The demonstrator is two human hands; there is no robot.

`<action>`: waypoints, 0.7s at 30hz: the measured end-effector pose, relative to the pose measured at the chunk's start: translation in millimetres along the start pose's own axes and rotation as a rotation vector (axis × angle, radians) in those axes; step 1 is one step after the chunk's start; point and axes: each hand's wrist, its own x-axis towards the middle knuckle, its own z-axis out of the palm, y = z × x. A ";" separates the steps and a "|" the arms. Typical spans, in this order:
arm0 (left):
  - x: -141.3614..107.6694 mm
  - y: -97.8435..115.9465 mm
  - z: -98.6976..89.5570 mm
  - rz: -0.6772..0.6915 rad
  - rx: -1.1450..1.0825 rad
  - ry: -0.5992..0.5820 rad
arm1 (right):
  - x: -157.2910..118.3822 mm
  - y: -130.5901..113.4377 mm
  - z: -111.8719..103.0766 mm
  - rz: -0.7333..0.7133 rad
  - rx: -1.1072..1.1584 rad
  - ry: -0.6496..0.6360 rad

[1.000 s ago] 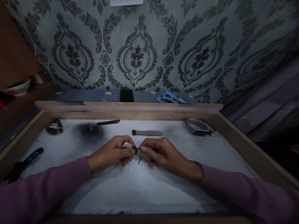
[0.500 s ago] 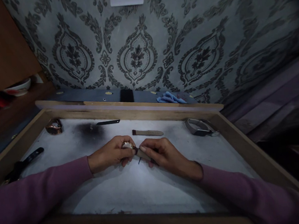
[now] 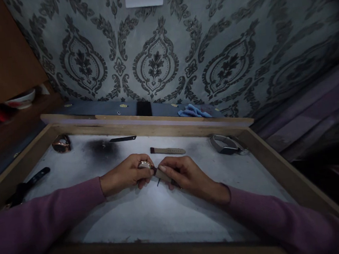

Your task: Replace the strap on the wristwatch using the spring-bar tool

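Grey-patterned wallpaper (image 3: 154,60) rises behind the largest container I can see, a shallow wooden tray (image 3: 145,126) with a pale floor. Three watches lie in it: a silver-grey one (image 3: 224,144) at the right side, a black-strapped one (image 3: 31,183) at the left, partly behind the sleeve, and a rose-gold one (image 3: 61,144) in the far left corner. At the left, a bowl (image 3: 23,99) sits on a shelf; its inside is too dark for me to make out.

Both hands meet over the middle of the tray. The left hand (image 3: 124,174) is closed around a round watch case (image 3: 144,164), thumb against its near side. The right hand (image 3: 191,177) pinches a brown strap piece (image 3: 163,175) close by its end, with thumb and fingers nearly together; the strap end is at the case's edge. Beyond them lie a loose strap piece (image 3: 168,150) and a dark blade (image 3: 122,139). Smallest is a thin dark sliver (image 3: 158,182) jutting below the strap; I can't tell what it is.

Such close work seems to want the case braced firmly, the strap end square to it, and light fingertip pressure, since a slip could scratch the metal.
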 end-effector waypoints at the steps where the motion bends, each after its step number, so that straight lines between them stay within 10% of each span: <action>1: 0.1 -0.1 0.0 -0.004 0.000 -0.001 | 0.1 -0.1 0.0 0.001 0.005 0.000; 21: 0.1 0.5 0.0 0.005 0.016 0.000 | 0.3 0.2 -0.8 0.014 0.023 -0.018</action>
